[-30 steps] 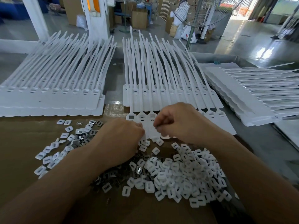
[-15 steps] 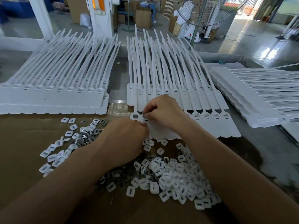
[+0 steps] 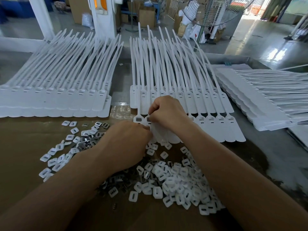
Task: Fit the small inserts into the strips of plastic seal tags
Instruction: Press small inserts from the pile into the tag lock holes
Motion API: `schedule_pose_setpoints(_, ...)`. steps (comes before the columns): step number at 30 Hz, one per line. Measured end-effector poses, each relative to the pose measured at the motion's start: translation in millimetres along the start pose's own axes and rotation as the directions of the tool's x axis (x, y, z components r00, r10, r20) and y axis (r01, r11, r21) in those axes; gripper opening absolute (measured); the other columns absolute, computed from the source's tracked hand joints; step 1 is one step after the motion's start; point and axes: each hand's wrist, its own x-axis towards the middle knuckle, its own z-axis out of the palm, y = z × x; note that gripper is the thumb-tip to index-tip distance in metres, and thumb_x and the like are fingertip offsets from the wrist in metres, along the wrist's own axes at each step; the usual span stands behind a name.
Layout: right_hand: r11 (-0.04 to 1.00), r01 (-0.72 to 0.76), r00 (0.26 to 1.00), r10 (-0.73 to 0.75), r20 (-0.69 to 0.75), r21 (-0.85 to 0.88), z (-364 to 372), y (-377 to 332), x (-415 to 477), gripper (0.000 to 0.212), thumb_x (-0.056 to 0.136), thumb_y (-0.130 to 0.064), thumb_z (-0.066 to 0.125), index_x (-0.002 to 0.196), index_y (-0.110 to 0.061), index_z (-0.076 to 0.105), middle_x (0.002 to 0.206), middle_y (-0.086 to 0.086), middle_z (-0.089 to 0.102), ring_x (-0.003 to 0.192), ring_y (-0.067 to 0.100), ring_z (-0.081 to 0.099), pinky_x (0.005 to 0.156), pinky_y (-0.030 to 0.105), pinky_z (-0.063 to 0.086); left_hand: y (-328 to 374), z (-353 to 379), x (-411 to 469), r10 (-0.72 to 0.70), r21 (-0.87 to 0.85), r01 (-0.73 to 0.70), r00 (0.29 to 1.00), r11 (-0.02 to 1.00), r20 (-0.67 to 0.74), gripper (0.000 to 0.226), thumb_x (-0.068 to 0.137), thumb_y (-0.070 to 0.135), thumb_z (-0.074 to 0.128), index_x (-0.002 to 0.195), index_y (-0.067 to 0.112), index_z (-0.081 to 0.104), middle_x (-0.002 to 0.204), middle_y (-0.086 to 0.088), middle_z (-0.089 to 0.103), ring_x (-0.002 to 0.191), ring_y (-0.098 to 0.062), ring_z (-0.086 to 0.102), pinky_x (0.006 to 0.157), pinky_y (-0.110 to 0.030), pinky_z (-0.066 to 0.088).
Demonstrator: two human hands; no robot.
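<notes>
A strip of white plastic seal tags (image 3: 221, 129) lies across the middle of the brown cardboard, tails pointing away from me. My right hand (image 3: 166, 112) pinches its fingertips down on the second socket from the strip's left end, pressing a small insert that is mostly hidden. The leftmost socket (image 3: 138, 119) shows a grey insert inside. My left hand (image 3: 126, 142) rests fisted on the strip's near edge, holding it down. Loose white caps (image 3: 181, 182) and small metal inserts (image 3: 116, 179) are heaped below my hands.
A stack of seal tag strips (image 3: 55, 97) lies at the left, another stack (image 3: 175, 90) behind the worked strip, and a third (image 3: 266, 97) at the right. More caps (image 3: 55, 157) are scattered left. The grey table edge (image 3: 275, 157) runs at the right.
My right hand moved up and left from the strip's near edge to the second socket and now presses there. My left hand stayed on the strip.
</notes>
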Motion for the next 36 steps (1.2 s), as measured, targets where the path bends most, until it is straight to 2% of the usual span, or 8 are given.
schedule_pose_setpoints(6,0.999,-0.001,0.998,-0.002,0.067,0.051,-8.4,3.3,-2.0,0.01,0.079,-0.016,0.07,0.089,-0.016,0.072,0.089,-0.004,0.066,0.087,0.008,0.058,0.078,0.019,0.047,0.7,-0.9,-0.9,-0.004,0.019,0.004,1.0,1.0,0.002,0.037,0.083,0.016,0.034,0.114,0.023,0.053,0.113,0.009,0.059,0.093,-0.014,0.058,0.078,-0.027,0.048)
schedule_pose_setpoints(11,0.994,0.097,0.994,-0.099,0.039,0.045,-14.9,5.3,-17.2,0.008,0.083,-0.017,0.066,0.089,-0.018,0.071,0.07,-0.02,0.056,0.065,-0.008,0.05,0.059,-0.003,0.038,0.8,-0.3,-0.9,-0.008,0.011,0.008,1.0,1.0,-0.006,0.04,0.083,0.014,0.034,0.116,0.024,0.053,0.116,0.01,0.059,0.095,-0.013,0.058,0.08,-0.027,0.048)
schedule_pose_setpoints(13,0.99,0.127,0.99,-0.131,0.06,0.068,-21.1,7.2,-30.4,0.006,0.081,-0.02,0.068,0.083,-0.026,0.07,0.069,-0.022,0.057,0.064,-0.012,0.053,0.059,-0.003,0.039,1.0,-1.2,-0.8,-0.007,0.011,0.007,1.0,1.0,-0.012,0.041,0.083,0.014,0.034,0.117,0.025,0.053,0.114,0.01,0.059,0.095,-0.012,0.058,0.081,-0.027,0.048)
schedule_pose_setpoints(17,0.987,0.154,0.95,-0.157,0.27,0.034,-30.2,8.5,-54.4,0.01,0.079,-0.021,0.07,0.075,-0.029,0.065,0.067,-0.022,0.059,0.067,-0.017,0.055,0.061,0.0,0.043,1.3,-1.8,0.1,0.001,0.019,-0.001,1.0,1.0,-0.011,0.038,0.083,0.014,0.033,0.114,0.024,0.053,0.108,0.01,0.061,0.088,-0.012,0.059,0.075,-0.025,0.049)
schedule_pose_setpoints(22,0.991,0.133,0.916,-0.123,0.383,-0.001,-35.8,9.8,-72.8,0.012,0.08,-0.013,0.069,0.086,-0.024,0.071,0.079,-0.013,0.067,0.075,-0.002,0.061,0.073,0.01,0.049,0.9,-0.6,3.6,-0.013,0.039,0.013,1.0,0.999,-0.008,0.035,0.087,0.016,0.035,0.116,0.023,0.053,0.115,0.009,0.06,0.093,-0.011,0.06,0.078,-0.026,0.05)
schedule_pose_setpoints(28,0.977,0.186,0.889,-0.121,0.442,-0.108,-37.0,3.1,-80.0,0.016,0.078,-0.018,0.07,0.092,-0.027,0.07,0.065,-0.023,0.052,0.062,-0.012,0.05,0.064,0.002,0.04,0.8,-0.8,2.9,-0.021,0.048,0.021,1.0,0.999,-0.004,0.036,0.086,0.015,0.036,0.115,0.024,0.054,0.116,0.01,0.059,0.093,-0.009,0.06,0.078,-0.025,0.05)
schedule_pose_setpoints(31,0.949,0.245,0.889,-0.139,0.437,-0.196,-35.8,-0.9,-83.6,0.017,0.081,-0.02,0.066,0.095,-0.029,0.069,0.062,-0.022,0.045,0.061,-0.005,0.046,0.056,0.007,0.039,0.4,-0.1,1.9,-0.031,0.049,0.031,1.0,0.998,0.001,0.035,0.085,0.015,0.036,0.113,0.025,0.055,0.117,0.01,0.059,0.095,-0.009,0.06,0.079,-0.026,0.05)
schedule_pose_setpoints(36,0.914,0.269,0.883,-0.108,0.456,-0.305,-32.6,-4.0,-86.5,0.014,0.085,-0.017,0.057,0.096,-0.017,0.065,0.087,-0.006,0.058,0.081,0.012,0.053,0.067,0.023,0.046,-0.9,-1.1,2.3,-0.033,0.024,0.033,0.999,0.999,0.019,0.034,0.085,0.015,0.038,0.112,0.025,0.056,0.117,0.012,0.059,0.094,-0.009,0.059,0.081,-0.028,0.05)
